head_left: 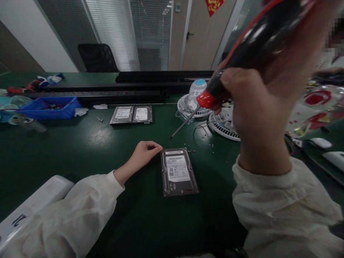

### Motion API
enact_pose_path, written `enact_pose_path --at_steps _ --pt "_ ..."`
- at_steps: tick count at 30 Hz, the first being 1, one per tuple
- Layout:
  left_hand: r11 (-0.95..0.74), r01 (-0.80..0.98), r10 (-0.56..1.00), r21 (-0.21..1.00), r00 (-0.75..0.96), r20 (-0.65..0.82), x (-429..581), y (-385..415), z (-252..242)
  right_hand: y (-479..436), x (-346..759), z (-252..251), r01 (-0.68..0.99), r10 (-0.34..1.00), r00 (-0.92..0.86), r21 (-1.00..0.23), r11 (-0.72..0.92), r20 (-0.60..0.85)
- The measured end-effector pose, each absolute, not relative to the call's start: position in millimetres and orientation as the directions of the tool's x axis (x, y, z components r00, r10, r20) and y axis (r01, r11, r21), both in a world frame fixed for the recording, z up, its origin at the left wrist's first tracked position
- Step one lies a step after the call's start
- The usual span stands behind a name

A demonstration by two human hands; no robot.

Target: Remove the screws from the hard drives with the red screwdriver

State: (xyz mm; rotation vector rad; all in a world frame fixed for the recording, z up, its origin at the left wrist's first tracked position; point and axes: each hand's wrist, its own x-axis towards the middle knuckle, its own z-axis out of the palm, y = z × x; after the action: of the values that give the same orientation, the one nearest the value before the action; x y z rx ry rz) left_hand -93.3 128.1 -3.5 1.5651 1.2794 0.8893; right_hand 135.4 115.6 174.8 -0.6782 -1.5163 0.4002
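A hard drive (pixel 178 168) lies label up on the green table in front of me. At its far left corner are the pinched thumb and fingers of my left hand (pixel 145 152); whatever is between them is too small to make out. My right hand (pixel 258 96) is raised high and close to the camera, wrapped round the red and black handle of a screwdriver (pixel 205 98). The thin shaft points down and left, its tip in the air above the drive's far edge. Several small screws (pixel 194 151) are scattered beside the drive's far right corner.
Two more hard drives (pixel 131 114) sit farther back. A blue bin (pixel 51 108) stands at the left, white fan parts (pixel 199 95) at the back right. Long black rails (pixel 107 91) run across behind. A white box (pixel 34 206) lies by my left forearm, clear plastic packaging (pixel 317 111) at the right.
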Motion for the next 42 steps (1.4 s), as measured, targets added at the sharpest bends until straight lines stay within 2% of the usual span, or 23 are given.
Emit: enact_pose_path --at_steps 2,4,9,14,21,34,42 --pt "-0.063 0.329 0.976 0.942 0.219 -0.011 -94 128 -4 127 122 169 0.210 0.573 -0.004 -0.559 0.802 0.820" --pt "-0.071 0.332 0.973 0.940 0.232 -0.008 -96 129 -6 138 116 155 0.241 0.643 -0.073 -0.612 0.753 0.762" --pt "-0.094 0.345 0.971 0.934 0.239 0.009 -96 130 -8 167 113 120 0.246 0.609 -0.084 -0.576 0.780 0.789" --pt "-0.115 0.338 0.972 0.934 0.231 0.036 -94 130 -8 178 108 106 0.211 0.668 -0.119 -0.639 0.740 0.735" --pt "-0.146 0.322 0.970 0.935 0.233 0.072 -94 130 -14 192 99 87 0.110 0.509 -0.192 -0.497 0.861 0.839" --pt "-0.164 0.322 0.962 0.933 0.260 0.079 -96 130 -10 188 98 79 0.117 0.445 -0.363 -0.434 0.893 0.819" --pt "-0.159 0.319 0.962 0.934 0.265 0.073 -97 128 -7 188 97 77 0.130 0.418 -0.351 -0.399 0.908 0.838"
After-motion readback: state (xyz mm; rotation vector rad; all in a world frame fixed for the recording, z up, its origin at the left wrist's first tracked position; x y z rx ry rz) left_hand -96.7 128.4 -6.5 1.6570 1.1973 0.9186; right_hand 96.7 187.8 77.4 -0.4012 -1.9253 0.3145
